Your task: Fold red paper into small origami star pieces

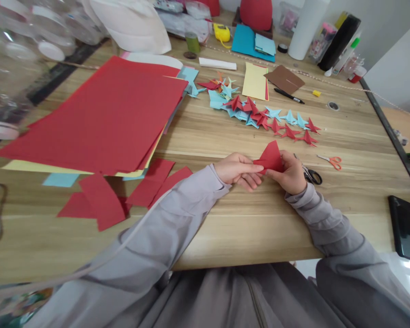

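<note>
Between my two hands is a partly folded piece of red paper [271,156], raised a little over the wooden table. My left hand [238,170] pinches its left corner between thumb and fingers. At the paper's right side, my right hand [291,174] grips the edge, thumb in front. Black-handled scissors [312,176] lie just right of my right hand, their blades partly hidden behind it. Beyond the hands stand rows of small folded paper cranes, red ones [290,132] and light blue ones [289,117].
A stack of large red sheets [105,114] covers the table's left, with cut red strips [102,200] in front. Orange-handled scissors [335,162], a black pen [289,96], brown paper [284,79] and yellow paper [254,81] lie farther back. A black phone [406,228] rests at the right edge.
</note>
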`<state>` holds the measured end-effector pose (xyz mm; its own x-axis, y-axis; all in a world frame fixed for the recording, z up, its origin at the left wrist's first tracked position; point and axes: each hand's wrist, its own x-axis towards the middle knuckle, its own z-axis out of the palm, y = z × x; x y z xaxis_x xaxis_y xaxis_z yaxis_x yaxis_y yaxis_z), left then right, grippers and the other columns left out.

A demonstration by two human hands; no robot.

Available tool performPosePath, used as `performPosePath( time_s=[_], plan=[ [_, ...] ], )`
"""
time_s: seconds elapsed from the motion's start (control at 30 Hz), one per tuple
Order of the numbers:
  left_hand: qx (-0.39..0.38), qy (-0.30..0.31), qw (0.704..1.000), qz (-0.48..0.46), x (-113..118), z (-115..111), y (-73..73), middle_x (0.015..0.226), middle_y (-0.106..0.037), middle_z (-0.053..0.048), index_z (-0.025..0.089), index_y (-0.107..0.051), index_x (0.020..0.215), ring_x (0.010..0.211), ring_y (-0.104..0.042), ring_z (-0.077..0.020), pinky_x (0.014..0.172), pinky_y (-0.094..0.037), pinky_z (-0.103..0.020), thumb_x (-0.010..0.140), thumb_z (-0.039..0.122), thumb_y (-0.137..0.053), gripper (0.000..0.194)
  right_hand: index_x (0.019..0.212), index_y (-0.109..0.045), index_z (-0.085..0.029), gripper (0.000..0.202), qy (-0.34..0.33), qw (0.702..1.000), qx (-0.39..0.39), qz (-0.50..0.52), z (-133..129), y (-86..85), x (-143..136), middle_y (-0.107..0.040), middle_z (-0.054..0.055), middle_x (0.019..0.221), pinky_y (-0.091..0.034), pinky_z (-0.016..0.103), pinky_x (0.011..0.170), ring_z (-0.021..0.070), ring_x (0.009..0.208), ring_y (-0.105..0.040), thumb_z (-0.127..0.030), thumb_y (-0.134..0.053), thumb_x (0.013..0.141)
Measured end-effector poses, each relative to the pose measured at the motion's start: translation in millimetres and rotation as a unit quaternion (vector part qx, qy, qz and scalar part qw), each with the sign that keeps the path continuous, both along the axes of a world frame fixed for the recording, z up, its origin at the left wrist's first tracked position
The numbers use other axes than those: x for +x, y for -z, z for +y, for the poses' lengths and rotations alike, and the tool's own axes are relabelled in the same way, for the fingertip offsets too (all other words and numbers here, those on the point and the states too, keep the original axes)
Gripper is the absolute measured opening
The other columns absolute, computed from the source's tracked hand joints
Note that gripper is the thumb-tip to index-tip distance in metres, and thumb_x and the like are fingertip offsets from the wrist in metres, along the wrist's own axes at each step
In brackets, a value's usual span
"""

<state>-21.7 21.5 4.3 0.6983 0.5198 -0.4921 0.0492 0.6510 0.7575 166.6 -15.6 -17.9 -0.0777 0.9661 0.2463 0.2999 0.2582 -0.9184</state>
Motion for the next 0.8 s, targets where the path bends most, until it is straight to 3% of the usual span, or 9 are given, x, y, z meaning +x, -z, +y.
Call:
performPosePath(
  time_s=[0.23, 0.43, 0.8],
  plan=[
    [0.009, 0.005, 1.000, 0.030, 0.0, -0.4, 2.6, 0.060, -0.070, -0.009, 0.006, -0.069, 0.066, 0.046, -0.063, -0.0134, 0.043, -0.054, -0.021, 0.067, 0.020, -0.079, 0.018, 0.098, -0.062, -0.021, 0.049, -0.033, 0.999, 0.023, 0.003, -1.4, -1.5, 2.1, -0.070, 0.005, 0.093, -0.054, 0.035, 0.076, 0.0218, 0.083, -0.066, -0.042, -0.083, 0.059],
    [-0.007, -0.022, 1.000, 0.001, 0.9, 0.9, 3.2, 0.060, -0.070, -0.008, 0.006, -0.069, 0.068, 0.045, -0.063, -0.0114, 0.043, -0.053, -0.019, 0.069, 0.019, -0.077, 0.016, 0.112, -0.055, -0.024, 0.056, -0.043, 0.990, -0.068, 0.116, -2.9, -6.2, -0.2, -0.071, 0.001, 0.074, -0.056, 0.034, 0.060, 0.0186, 0.060, -0.066, -0.040, -0.081, 0.064],
    [0.030, 0.026, 0.999, -0.021, -7.0, -0.8, 5.4, 0.064, -0.072, -0.009, 0.007, -0.071, 0.075, 0.052, -0.066, -0.0146, 0.049, -0.056, -0.023, 0.061, 0.022, -0.084, 0.024, 0.103, -0.064, -0.023, 0.052, -0.043, 0.988, -0.062, 0.133, -2.9, -7.6, -1.5, -0.072, 0.001, 0.076, -0.058, 0.032, 0.060, 0.0175, 0.060, -0.068, -0.033, -0.086, 0.057]
  ],
)
